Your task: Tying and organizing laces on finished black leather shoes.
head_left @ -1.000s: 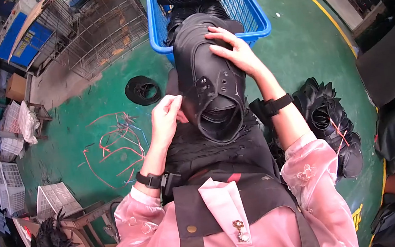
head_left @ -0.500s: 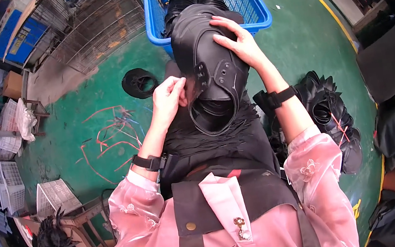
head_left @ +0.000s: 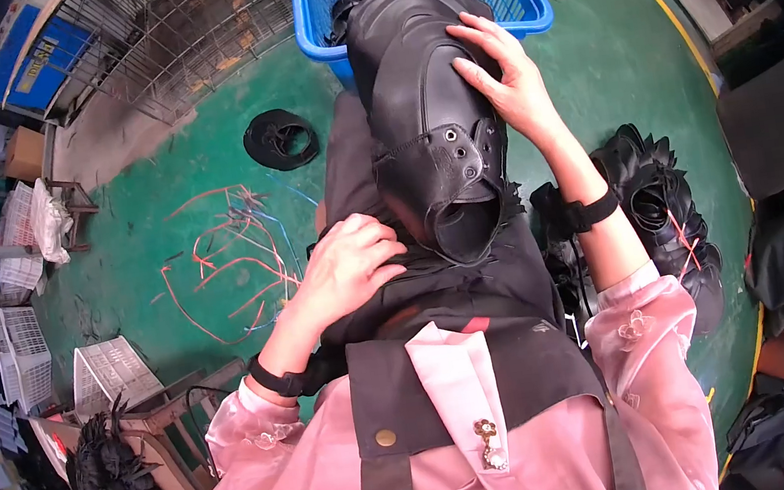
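Observation:
A nested stack of black leather shoe uppers [head_left: 416, 91] lies lengthwise across my lap. The nearest upper shows its open ankle end toward me, with eyelet flaps above the opening. My right hand [head_left: 514, 77] rests on the right side of the stack, its fingers and thumb spread over the leather. Close to the ankle opening, on its left, is my left hand [head_left: 351, 263]. Its fingers are loosely bent and apart, with nothing visible in them; the fingertips reach the dark layers beside the stack.
A blue plastic basket [head_left: 536, 22] holding more black uppers stands beyond my knees. One loose upper [head_left: 280, 140] and scattered red ties [head_left: 243, 256] lie on the green floor at left. Tied uppers [head_left: 651, 198] lie at right. White crates [head_left: 110, 380] and black bundled pieces [head_left: 114, 475] are far left.
My left hand has come out of its pinch and dropped nearer to me. The nearest upper's flaps now lie together over the opening, which looks narrower. My right hand stays on the stack.

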### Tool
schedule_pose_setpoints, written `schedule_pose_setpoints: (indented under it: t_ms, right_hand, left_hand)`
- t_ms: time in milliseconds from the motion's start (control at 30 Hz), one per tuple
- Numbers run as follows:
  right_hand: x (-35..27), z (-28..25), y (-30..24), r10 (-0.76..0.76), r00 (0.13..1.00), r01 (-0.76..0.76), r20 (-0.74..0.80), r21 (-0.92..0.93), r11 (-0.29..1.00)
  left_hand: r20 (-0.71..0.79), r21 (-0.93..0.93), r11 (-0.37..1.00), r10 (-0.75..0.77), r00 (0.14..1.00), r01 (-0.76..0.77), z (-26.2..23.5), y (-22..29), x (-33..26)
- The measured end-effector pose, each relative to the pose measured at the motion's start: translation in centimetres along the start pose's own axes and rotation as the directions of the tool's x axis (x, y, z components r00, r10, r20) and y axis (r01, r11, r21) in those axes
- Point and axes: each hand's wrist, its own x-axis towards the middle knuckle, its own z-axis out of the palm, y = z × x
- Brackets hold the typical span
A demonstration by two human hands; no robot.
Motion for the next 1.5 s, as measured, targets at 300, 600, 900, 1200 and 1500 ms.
schedule_pose_setpoints:
  t_ms: [300, 600, 900, 1200, 1500]
  right_hand:
    - [-4.2, -0.9, -4.8, -0.07, 0.995, 0.055, -0.078, -0.189, 0.981]
    - [-9.9, -1.3, -12.4, -0.255, 0.922, 0.121, 0.292, 0.408, 0.905]
    - [-12.3, 0.4, -13.5, -0.317, 0.773, 0.115, 0.55, 0.371, 0.922]
    - [-11.6, 8.1, -13.3, -0.216, 0.75, 0.395, 0.626, -0.161, 0.904]
    - [-12.7, 8.2, -12.3, -0.419, 0.632, 0.464, 0.652, 0.114, 0.878]
  left_hand:
    - [-0.075, -0.087, 0.992, -0.101, 0.992, 0.094, -0.5, 0.4, -0.3]
    - [0.012, -0.73, 0.61, -0.441, 0.897, 0.309, -4.1, 2.0, 0.1]
    - [-0.278, -0.511, 0.691, -0.696, 0.662, 0.511, 3.3, -7.9, -6.2]
    - [-0.146, -0.65, 0.564, -0.751, 0.644, 0.51, 3.3, -1.1, -7.3]
    - [-0.363, -0.47, 0.691, -0.719, 0.593, 0.55, -1.6, 0.9, -4.7]
